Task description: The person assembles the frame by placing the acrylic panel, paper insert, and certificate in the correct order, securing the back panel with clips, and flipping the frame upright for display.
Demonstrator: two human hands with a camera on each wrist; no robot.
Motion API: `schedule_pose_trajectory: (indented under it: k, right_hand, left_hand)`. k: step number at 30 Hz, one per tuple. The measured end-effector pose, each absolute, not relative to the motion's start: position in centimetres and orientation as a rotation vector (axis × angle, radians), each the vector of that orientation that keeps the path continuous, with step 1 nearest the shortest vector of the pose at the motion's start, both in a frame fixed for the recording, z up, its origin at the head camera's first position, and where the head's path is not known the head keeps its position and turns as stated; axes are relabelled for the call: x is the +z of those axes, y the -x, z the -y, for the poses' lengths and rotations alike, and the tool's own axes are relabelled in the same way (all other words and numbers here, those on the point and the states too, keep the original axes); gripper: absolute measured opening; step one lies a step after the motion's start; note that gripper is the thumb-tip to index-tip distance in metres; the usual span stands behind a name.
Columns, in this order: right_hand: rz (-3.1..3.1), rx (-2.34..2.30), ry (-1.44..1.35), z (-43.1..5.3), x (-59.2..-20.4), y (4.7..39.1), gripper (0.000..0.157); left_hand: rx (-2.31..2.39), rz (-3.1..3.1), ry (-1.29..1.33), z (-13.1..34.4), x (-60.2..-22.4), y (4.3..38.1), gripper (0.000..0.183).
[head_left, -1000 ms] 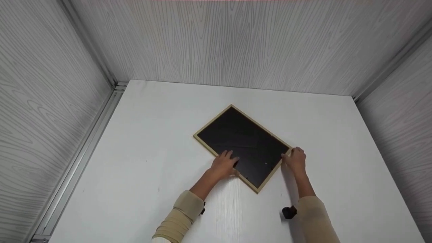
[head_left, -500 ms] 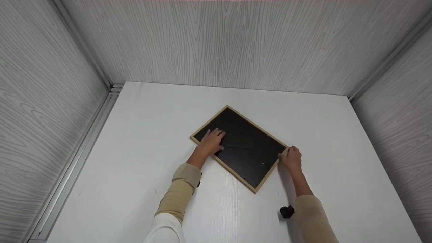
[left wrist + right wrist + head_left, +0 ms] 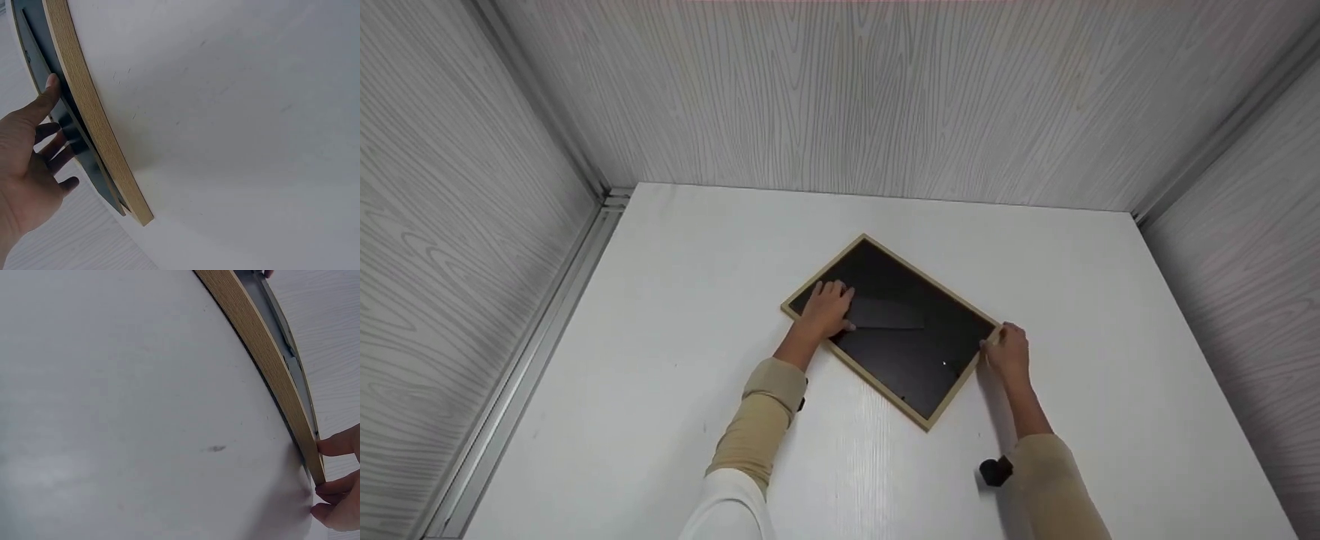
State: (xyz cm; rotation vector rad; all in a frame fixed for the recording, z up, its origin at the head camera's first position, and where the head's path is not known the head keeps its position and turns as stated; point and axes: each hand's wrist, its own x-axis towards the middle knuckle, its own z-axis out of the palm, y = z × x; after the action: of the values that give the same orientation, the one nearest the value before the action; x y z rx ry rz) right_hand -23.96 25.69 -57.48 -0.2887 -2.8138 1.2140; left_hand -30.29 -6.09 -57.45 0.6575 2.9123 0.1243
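A wood-rimmed picture frame (image 3: 930, 364) lies back side up, its black backing showing, set at a slant on the white table. On the backing is a flat dark stand leg (image 3: 891, 313); the left wrist view shows this leg (image 3: 84, 154) slightly raised from the frame. My left hand (image 3: 826, 309) reaches over the frame's left part and holds the leg between thumb and fingers. At the right corner my right hand (image 3: 1009, 356) pinches the wooden rim, thumb on top and fingers at the outer side, as the right wrist view shows.
The white table (image 3: 697, 262) is bounded by grey wood-grain panels at the back (image 3: 855, 97) and on both sides. A metal rail (image 3: 540, 360) runs along the left edge. A small black wrist camera (image 3: 996, 472) sits at the right cuff.
My left hand has moved from the frame's near edge up and left onto the backing, and its fingers have drawn in at the stand leg. The right hand stays at the right corner.
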Motion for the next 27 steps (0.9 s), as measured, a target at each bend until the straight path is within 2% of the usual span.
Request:
schedule_pose_trajectory:
  k: [1,7,10,11,14,17,20,27]
  right_hand:
    - [2.787,1.235,0.318,-25.5,-57.3,23.9,0.04]
    - [2.731,1.405,0.534,-24.7,-56.4,25.4,0.051]
    - [2.851,1.306,0.541,-25.6,-57.9,27.1,0.059]
    - [2.854,1.263,0.486,-26.4,-59.5,27.9,0.06]
    - [2.809,1.46,0.508,-27.2,-60.6,29.0,0.062]
    - [2.581,1.869,0.619,-26.8,-59.3,28.7,0.058]
    - [2.373,2.173,0.777,-25.7,-56.3,27.5,0.056]
    - [2.247,2.323,0.843,-25.1,-53.4,26.2,0.05]
  left_hand:
    - [0.131,-2.888,-0.643,6.0,-55.4,29.1,0.069]
    - [0.3,-2.852,-0.568,6.1,-55.5,29.2,0.067]
    - [0.327,-2.853,-0.523,6.0,-55.5,29.3,0.069]
    - [0.316,-2.853,-0.523,6.0,-55.5,29.3,0.07]
    - [0.285,-2.862,-0.538,5.9,-55.6,29.2,0.07]
    - [0.236,-2.895,-0.548,6.0,-55.7,29.0,0.069]
    - [0.198,-2.93,-0.549,6.0,-55.8,28.7,0.069]
    - [0.165,-3.034,-0.584,6.1,-56.1,28.0,0.066]
